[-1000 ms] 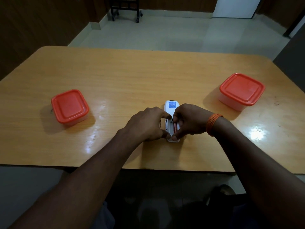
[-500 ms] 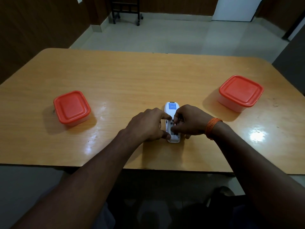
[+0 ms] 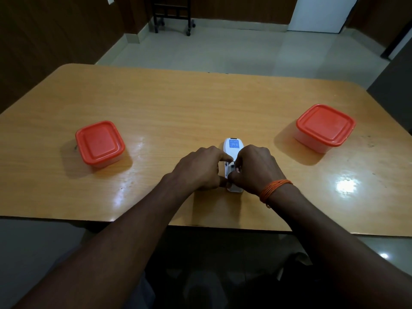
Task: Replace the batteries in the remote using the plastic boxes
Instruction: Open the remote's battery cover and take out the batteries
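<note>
A white remote (image 3: 233, 144) lies back-up near the table's front edge, its blue label at the far end. My left hand (image 3: 200, 168) pinches the remote's left side between forefinger and thumb. My right hand (image 3: 256, 168), an orange thread on its wrist, is curled over the open battery compartment. Its thumb and fingertips pinch at a battery there, which they mostly hide. Two clear plastic boxes with red lids stand shut, one at the left (image 3: 99, 142) and one at the right (image 3: 325, 124).
The wooden table (image 3: 178, 103) has rounded far corners and a glossy top with light glare at the right. Beyond it lies a pale tiled floor, with a dark wheeled stand (image 3: 172, 16) by the far wall.
My right hand has closed further over the compartment, so the red battery seen a second ago is now covered. The left hand and the boxes have stayed put.
</note>
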